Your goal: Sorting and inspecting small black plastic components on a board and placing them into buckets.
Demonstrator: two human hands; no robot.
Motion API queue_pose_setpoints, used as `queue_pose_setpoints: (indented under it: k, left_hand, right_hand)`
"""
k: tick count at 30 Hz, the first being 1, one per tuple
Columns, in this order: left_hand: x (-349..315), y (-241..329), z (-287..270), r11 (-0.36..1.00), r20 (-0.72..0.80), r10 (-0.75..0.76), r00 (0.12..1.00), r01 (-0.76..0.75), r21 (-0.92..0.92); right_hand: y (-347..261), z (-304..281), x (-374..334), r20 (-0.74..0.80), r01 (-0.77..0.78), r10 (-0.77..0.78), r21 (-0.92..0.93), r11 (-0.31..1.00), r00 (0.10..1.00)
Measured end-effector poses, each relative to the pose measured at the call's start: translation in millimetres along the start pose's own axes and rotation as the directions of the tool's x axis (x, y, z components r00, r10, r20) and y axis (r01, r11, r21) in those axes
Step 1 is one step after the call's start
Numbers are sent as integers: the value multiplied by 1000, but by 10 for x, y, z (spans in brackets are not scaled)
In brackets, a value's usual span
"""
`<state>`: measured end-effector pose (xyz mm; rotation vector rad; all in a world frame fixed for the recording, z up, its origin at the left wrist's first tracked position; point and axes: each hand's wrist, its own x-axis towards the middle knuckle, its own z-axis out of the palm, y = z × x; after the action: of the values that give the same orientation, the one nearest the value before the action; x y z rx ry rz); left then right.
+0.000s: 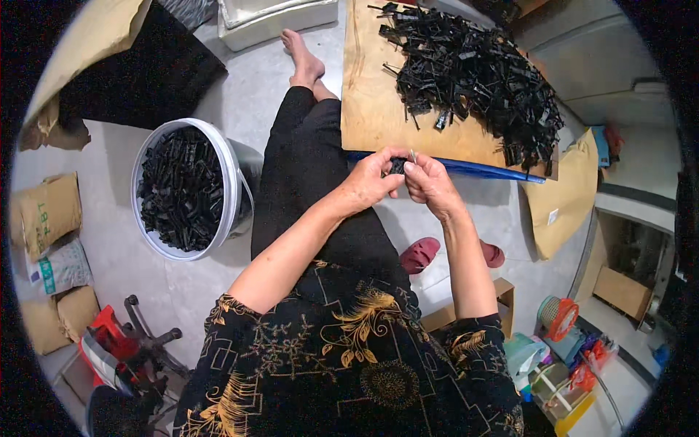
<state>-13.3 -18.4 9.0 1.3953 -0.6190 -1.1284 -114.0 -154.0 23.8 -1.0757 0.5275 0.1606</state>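
Observation:
Close together in front of the wooden board, my two hands are both closed. Pinched in the fingers of my left hand (369,179) is a small black plastic part (397,166). My right hand (432,186) meets it from the other side, with a thin, light metal-looking piece (413,155) sticking up from between thumb and finger. Its kind is too small to tell. A large heap of black plastic parts (473,73), many with thin stems, covers much of the board (364,95) just beyond my hands.
To my left stands a white bucket (231,175) filled with small black parts. Sacks (49,215) lie at the far left. Maroon slippers (420,256) rest on the floor under my right arm. A tan sack (562,200) leans right of the board, and a white foam box (280,22) sits beyond my foot.

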Motion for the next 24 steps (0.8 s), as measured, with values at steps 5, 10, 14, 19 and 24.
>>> queue_pose_setpoints:
  k: [5,10,14,19,24]
  left_hand:
    - [28,44,24,995,23,-91,996,92,-26]
    - [61,-75,77,996,18,5,1000,-7,92]
    - [80,-75,92,962,-65,55,996,-36,272]
    - [111,-67,122,975,-156,32,987,4,224]
    - [122,-93,115,954,-133,24,991,18,300]
  right_hand:
    - [54,-89,2,39,-21,18,81,996,999]
    - [187,-121,82,-58,-2,4,28,1000,998]
    - [241,-65,127,-160,25,-28,-22,999,987]
    - [298,2,48,-216,24,11,155,988,976]
    - [288,71,48,-133,14,20,247,969,991]
